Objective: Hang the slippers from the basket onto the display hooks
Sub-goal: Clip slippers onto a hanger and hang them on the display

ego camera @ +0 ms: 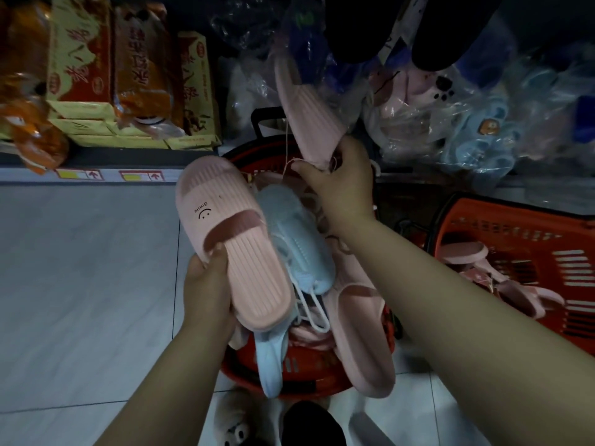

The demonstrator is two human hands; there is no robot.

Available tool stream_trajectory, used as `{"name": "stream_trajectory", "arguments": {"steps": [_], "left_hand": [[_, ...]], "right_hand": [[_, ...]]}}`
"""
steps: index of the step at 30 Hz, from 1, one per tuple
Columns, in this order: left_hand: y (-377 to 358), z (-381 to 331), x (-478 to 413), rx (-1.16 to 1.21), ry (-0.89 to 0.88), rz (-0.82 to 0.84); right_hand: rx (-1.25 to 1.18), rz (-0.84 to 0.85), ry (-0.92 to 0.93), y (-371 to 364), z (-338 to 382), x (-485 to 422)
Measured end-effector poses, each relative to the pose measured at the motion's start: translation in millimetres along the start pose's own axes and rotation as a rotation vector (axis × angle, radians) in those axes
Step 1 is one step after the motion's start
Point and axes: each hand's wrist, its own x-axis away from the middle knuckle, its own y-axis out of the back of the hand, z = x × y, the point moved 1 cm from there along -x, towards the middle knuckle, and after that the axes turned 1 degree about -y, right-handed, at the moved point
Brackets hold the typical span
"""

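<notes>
"Smile" with smiley face on pink slipper [225, 233], red Chinese characters on yellow packages [80, 59]

Boxed goods [80, 59] are sitting on a shop shelf [112, 157] with price tags [141, 176], and red shopping baskets [515, 222] are standing by bagged slippers [483, 130].

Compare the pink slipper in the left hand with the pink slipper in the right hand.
The left-hand slipper shows its strap, with a smiley and the word Smile; the right-hand slipper shows no strap from here. The left hand grips its slipper at the heel, low by the basket; the right hand holds its one higher, pointing up. Both are pink and ribbed.
</notes>
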Motion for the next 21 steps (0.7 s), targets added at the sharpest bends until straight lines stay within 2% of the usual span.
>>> {"name": "stream_trajectory", "arguments": {"steps": [4,7,11,14,18,21], "left_hand": [[8.2,-10.4,3.6,-0.054,-0.029,-0.045],[15.3,-17.9,15.7,-0.073,-0.045,-0.058],[23.5,-4.4,31.0,-0.154,-0.017,-0.01],[26.8,18.8,34.4,-0.268,0.021,0.088],[29.1,42.7,33.3,-0.443,-0.029,0.188],[27.9,47.8,39.4,-0.73,-0.183,0.116]], "right_hand": [[0.252,-0.022,0.068,22.7,18.2,17.2],[0.367,-0.063,-0.05,42.2,14.9,45.4],[0.505,0.107,-0.245,40.6,-12.5,86.7],[0.5,0.177,-0.298,26.5,-28.8,113.3],[0.442,0.264,-0.26,4.9,-51.4,138.2],[0.474,0.279,-0.255,-1.4,-61.3,142.8]]}}
